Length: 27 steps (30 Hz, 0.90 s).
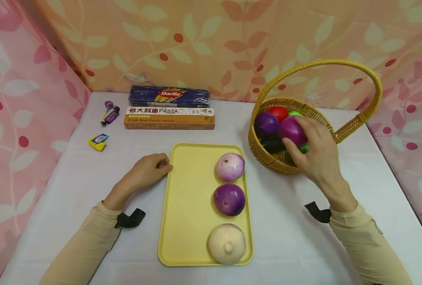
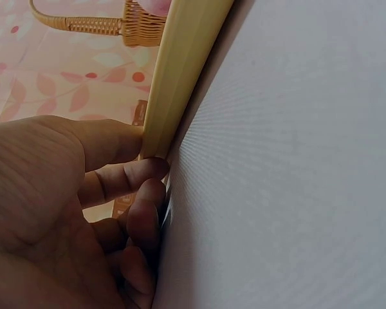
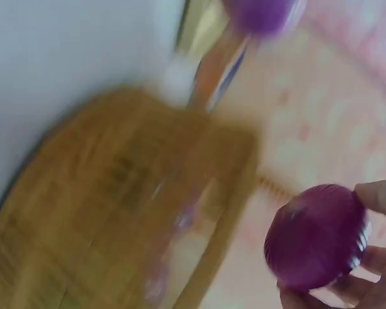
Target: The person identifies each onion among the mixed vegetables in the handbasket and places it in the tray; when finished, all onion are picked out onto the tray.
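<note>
My right hand (image 1: 319, 152) holds a purple onion (image 1: 293, 131) between thumb and fingers, over the wicker basket (image 1: 278, 166). In the right wrist view the same onion (image 3: 317, 237) is beside the blurred basket wall (image 3: 116, 193). My left hand (image 1: 146, 171) has its thumb and curled fingers at the left rim of a yellow tray (image 1: 187, 198); the left wrist view shows them pinching the tray edge (image 2: 180, 77). Along the tray's right side lie a pale purple onion (image 1: 230, 166), a dark purple onion (image 1: 229, 199) and a whitish round vegetable (image 1: 227, 244).
Inside the basket are another purple round item (image 1: 266, 123), a red one (image 1: 279, 113), a long black one (image 1: 273, 145) and green pieces. A Barilla spaghetti pack (image 1: 169, 96) and a pasta box (image 1: 169, 118) lie behind the tray. Wrapped sweets (image 1: 110, 115) lie at the left.
</note>
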Each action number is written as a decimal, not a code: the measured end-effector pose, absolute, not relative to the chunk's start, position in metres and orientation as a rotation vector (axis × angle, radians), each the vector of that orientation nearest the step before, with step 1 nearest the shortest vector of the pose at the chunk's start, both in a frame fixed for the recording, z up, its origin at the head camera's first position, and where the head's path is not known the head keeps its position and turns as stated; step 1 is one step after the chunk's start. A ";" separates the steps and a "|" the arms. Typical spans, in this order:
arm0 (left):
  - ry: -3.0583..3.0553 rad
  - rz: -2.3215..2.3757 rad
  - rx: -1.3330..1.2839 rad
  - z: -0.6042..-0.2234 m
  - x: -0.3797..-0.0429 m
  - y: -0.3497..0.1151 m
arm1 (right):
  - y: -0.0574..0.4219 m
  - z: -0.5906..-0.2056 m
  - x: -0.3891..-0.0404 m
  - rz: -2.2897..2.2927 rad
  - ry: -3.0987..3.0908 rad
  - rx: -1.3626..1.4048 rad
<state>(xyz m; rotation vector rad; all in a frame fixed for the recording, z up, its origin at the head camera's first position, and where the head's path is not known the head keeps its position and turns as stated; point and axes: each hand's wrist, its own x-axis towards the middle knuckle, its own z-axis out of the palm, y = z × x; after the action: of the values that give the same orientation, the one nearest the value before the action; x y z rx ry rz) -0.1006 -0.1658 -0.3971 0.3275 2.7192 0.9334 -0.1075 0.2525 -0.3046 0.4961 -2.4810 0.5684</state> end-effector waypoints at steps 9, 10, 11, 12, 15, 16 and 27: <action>2.728 0.941 0.335 -0.400 -0.101 -0.167 | 0.161 -0.318 -0.095 0.666 -2.511 1.060; 2.723 0.943 0.333 -0.400 -0.101 -0.167 | 0.153 -0.321 -0.096 0.651 -2.514 1.103; 2.722 0.944 0.337 -0.400 -0.100 -0.167 | 0.147 -0.325 -0.098 0.639 -2.517 1.147; 2.719 0.948 0.334 -0.400 -0.100 -0.166 | 0.141 -0.329 -0.101 0.620 -2.522 1.178; 2.716 0.947 0.326 -0.400 -0.100 -0.166 | 0.127 -0.340 -0.107 0.538 -2.540 1.256; 2.716 0.945 0.321 -0.400 -0.100 -0.166 | 0.125 -0.343 -0.109 0.509 -2.545 1.280; 2.728 0.925 0.329 -0.400 -0.102 -0.166 | 0.117 -0.359 -0.114 0.347 -2.619 1.422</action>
<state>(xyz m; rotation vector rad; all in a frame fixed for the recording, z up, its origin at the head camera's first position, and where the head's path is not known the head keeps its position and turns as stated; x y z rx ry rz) -0.1016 -0.1663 -0.4003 0.3294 2.7283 0.9247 -0.1138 0.1171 -0.3588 1.4224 -2.6187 0.3466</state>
